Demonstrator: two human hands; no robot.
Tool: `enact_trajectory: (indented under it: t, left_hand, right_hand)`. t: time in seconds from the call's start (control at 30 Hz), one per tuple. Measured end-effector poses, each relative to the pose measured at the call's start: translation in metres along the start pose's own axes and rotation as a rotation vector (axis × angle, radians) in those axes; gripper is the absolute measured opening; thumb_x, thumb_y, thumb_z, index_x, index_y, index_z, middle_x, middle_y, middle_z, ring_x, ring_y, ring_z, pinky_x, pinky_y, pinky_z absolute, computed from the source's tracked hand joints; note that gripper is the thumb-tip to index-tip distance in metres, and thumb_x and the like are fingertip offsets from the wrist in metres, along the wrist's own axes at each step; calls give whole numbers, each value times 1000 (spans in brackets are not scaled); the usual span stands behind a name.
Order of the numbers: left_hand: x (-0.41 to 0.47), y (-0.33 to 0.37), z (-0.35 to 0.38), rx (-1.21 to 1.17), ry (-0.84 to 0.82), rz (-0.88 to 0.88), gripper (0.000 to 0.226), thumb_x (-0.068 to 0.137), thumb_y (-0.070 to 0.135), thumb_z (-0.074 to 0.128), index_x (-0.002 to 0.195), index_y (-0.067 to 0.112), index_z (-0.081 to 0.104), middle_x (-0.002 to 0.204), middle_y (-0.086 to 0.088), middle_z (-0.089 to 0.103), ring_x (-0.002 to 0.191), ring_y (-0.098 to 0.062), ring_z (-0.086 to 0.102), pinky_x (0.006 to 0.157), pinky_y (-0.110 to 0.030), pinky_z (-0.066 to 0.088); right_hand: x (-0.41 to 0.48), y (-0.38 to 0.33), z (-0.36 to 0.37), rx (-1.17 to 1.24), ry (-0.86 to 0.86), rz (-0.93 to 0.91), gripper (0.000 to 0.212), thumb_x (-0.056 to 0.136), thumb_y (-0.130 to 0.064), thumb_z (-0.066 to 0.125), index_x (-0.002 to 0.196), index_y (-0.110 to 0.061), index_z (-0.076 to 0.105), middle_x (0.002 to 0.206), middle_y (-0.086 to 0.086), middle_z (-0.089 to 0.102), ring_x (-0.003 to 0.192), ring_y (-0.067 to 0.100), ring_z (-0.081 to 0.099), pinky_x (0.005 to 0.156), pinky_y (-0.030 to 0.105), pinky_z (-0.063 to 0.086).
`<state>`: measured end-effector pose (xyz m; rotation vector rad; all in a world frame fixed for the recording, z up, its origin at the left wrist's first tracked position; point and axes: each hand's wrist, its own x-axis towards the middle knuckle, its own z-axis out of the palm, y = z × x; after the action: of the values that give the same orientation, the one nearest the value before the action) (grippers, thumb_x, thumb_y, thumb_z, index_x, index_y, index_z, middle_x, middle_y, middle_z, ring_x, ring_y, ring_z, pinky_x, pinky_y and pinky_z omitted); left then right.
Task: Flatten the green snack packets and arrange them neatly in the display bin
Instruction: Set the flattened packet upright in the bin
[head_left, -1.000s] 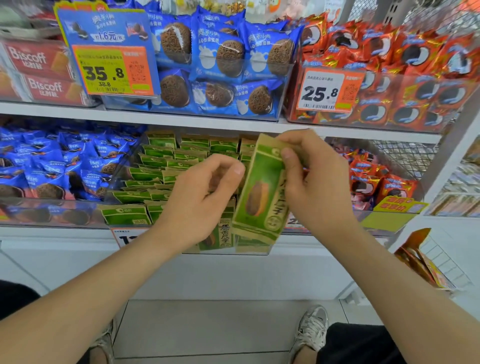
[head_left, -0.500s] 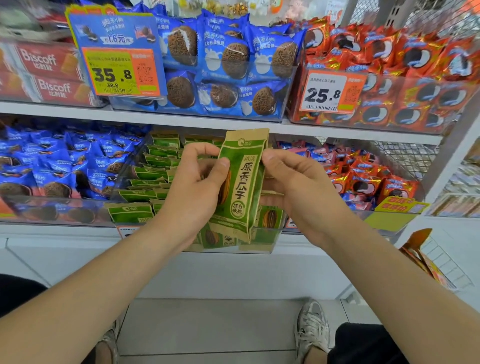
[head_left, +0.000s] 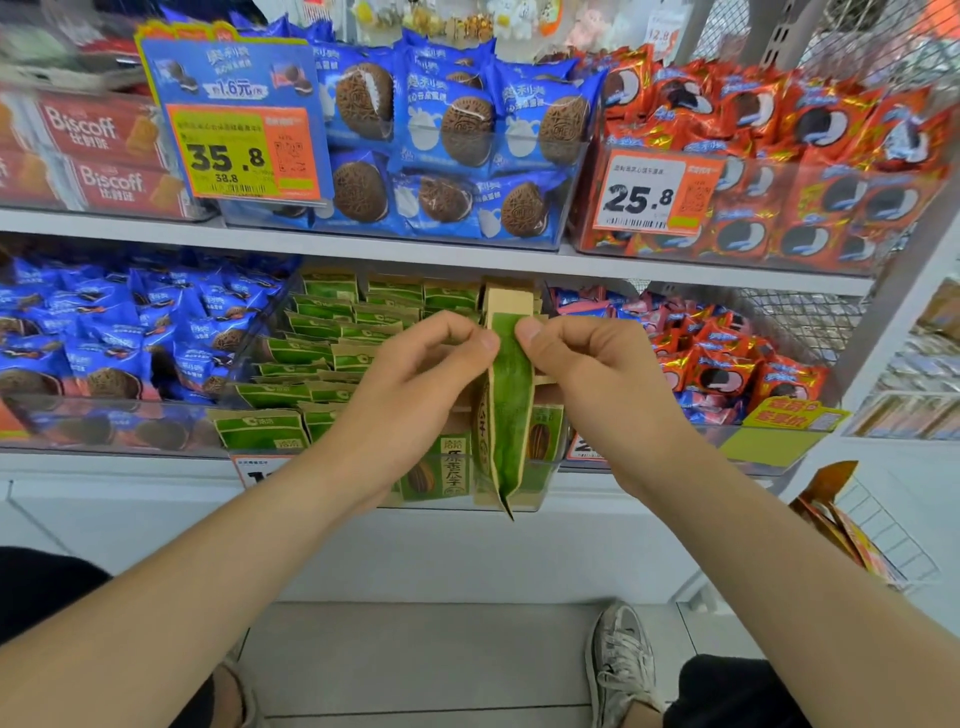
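One green and tan snack packet (head_left: 508, 415) hangs upright in front of the shelf, turned edge-on so its narrow green side faces me. My left hand (head_left: 415, 384) pinches it from the left and my right hand (head_left: 587, 374) pinches it from the right, both near its upper part. Behind it stands the clear display bin (head_left: 249, 358) on the lower shelf, filled with several rows of the same green packets (head_left: 332, 343). More green packets (head_left: 260, 428) stand at the bin's front.
Blue cookie packs (head_left: 104, 338) fill the bin to the left and red ones (head_left: 727, 374) the bin to the right. The upper shelf (head_left: 415, 249) carries blue and red cookie packs with price tags (head_left: 654, 189). My shoe (head_left: 618, 665) is on the floor below.
The packet showed its printed front half a second ago and is now turned edge-on. Both hands moved up to pinch it near the top.
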<state>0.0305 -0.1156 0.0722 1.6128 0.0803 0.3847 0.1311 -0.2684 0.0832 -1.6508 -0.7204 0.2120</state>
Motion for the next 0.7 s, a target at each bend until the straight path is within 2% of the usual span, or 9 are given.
enact_trajectory:
  t: [0.13, 0.23, 0.33, 0.4, 0.47, 0.53, 0.6, 0.7]
  left_hand:
    - [0, -2, 2, 57, -50, 44, 22, 112, 26, 51, 102, 11, 62, 106, -32, 63, 106, -54, 63, 94, -70, 55]
    - [-2, -1, 1, 91, -9, 72, 22, 113, 26, 48, 98, 17, 61, 95, -19, 67, 98, -44, 68, 94, -68, 56]
    - [-1, -6, -2, 81, 32, 55, 23, 113, 30, 49, 96, 19, 60, 89, -17, 61, 90, -44, 63, 95, -70, 56]
    - [1, -8, -3, -54, 96, -1, 24, 113, 29, 48, 96, 17, 58, 89, -11, 62, 85, -31, 61, 87, -57, 60]
    - [2, -4, -3, -246, 162, -59, 23, 115, 28, 44, 98, 17, 57, 96, -13, 64, 85, -27, 61, 75, -45, 57]
    - [3, 0, -3, -360, 224, -85, 21, 115, 28, 43, 105, 17, 56, 106, -15, 64, 92, -29, 59, 79, -45, 51]
    - [5, 1, -6, -399, 261, -102, 22, 115, 30, 44, 111, 13, 57, 112, -18, 68, 96, -30, 60, 84, -48, 51]
    - [3, 1, -10, -307, 192, -61, 31, 111, 30, 53, 110, -1, 56, 115, -29, 69, 103, -33, 70, 89, -51, 62]
  right_hand:
    - [-1, 7, -1, -49, -3, -77, 42, 107, -36, 60, 86, -4, 75, 87, 24, 74, 89, 48, 70, 85, 64, 59]
    - [-4, 5, 2, -19, 2, -77, 38, 106, -35, 64, 88, -4, 76, 88, 18, 77, 90, 41, 74, 85, 61, 61]
    - [-8, -1, 5, -8, -30, -28, 22, 99, -31, 74, 91, -11, 78, 91, 11, 79, 93, 34, 76, 88, 57, 62]
    - [-9, -3, 8, -38, -79, 15, 16, 92, -29, 82, 96, -15, 77, 96, 7, 79, 95, 29, 76, 90, 51, 63]
    - [-11, -3, 12, -91, -139, 65, 28, 87, -35, 88, 106, -23, 72, 106, 3, 77, 94, 21, 77, 88, 47, 64]
    - [-15, -2, 19, -98, -192, 128, 39, 84, -37, 90, 113, -30, 64, 114, 1, 74, 90, 20, 79, 81, 47, 66]
    - [-19, 0, 26, -46, -187, 135, 38, 86, -33, 89, 110, -25, 60, 112, 5, 74, 80, 24, 80, 75, 47, 66]
    - [-20, 2, 30, -69, -43, -9, 29, 95, -39, 78, 93, -15, 62, 90, 1, 75, 73, 18, 73, 71, 42, 61]
